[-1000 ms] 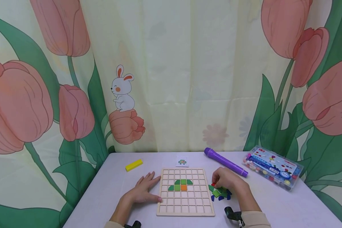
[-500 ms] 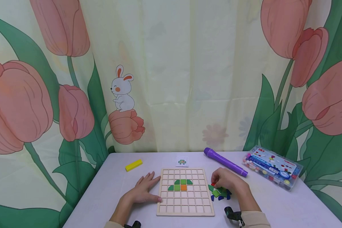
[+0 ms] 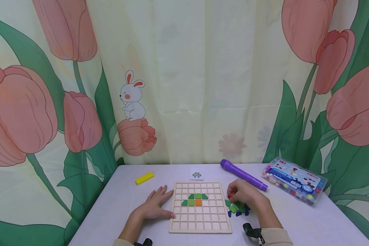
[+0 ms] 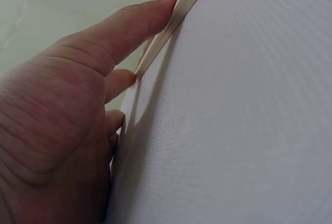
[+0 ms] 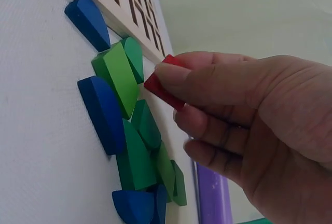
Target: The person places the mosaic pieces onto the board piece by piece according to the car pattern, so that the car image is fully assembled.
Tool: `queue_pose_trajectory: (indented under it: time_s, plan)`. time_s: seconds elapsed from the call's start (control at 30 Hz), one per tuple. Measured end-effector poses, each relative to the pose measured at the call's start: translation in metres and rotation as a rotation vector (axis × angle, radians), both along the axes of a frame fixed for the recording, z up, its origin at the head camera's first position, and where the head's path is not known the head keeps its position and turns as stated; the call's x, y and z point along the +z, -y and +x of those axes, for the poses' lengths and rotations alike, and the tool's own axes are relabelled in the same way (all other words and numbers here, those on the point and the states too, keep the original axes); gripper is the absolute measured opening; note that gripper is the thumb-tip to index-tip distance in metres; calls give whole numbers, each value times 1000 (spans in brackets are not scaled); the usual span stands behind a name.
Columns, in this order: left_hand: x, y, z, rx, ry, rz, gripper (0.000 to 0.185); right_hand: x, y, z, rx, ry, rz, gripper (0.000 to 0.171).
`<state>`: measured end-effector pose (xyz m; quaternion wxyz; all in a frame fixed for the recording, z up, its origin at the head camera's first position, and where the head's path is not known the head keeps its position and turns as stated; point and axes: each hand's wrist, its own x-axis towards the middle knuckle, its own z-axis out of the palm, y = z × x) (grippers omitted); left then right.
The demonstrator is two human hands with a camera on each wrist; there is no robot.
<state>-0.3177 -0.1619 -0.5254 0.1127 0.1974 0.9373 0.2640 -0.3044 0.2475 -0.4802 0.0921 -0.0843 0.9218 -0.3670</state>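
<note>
My right hand [image 3: 246, 194] pinches a red block [image 5: 165, 86] between thumb and fingers, just above a small pile of blocks. Green blocks [image 5: 116, 76] and blue quarter-round blocks [image 5: 98, 112] make up that pile, beside the board's right edge. The wooden grid board [image 3: 200, 226] carries green pieces [image 3: 191, 202] and one orange square [image 3: 198, 202] in its upper cells. At the board's left edge rests my left hand [image 3: 155, 205], fingers spread, its thumb on the rim. In the left wrist view the thumb and a fingertip touch the board's side.
Behind the board lies a small pattern card [image 3: 196, 174]. A yellow stick [image 3: 144, 178] is at the back left. To the back right are a purple microphone-shaped tube [image 3: 243, 175] and a clear case [image 3: 295, 181] of colourful pieces. A tulip-printed curtain [image 3: 184, 102] hangs behind the table.
My right hand has shifted very slightly to the left with the red block in its fingers. The left hand and the board have stayed in place.
</note>
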Motion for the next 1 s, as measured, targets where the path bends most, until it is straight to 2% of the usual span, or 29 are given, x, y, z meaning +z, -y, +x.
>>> queue_pose_trajectory:
  time_s: [0.27,0.47,0.57,0.83,1.0]
  plan:
    - [-1,0,1,-7,-15,1,104,3,5,-5,20,-53,-78,11]
    - [-2,1,1,-9,-16,3,104,6,9,-10,100,-136,-166,19]
    - [-2,1,1,-8,-15,2,104,8,12,-10,128,-166,-193,16]
    - [-2,1,1,-3,-11,3,104,7,28,-11,164,-234,-219,11]
    - [-2,2,0,-2,-8,7,104,4,39,-13,175,-238,-243,11]
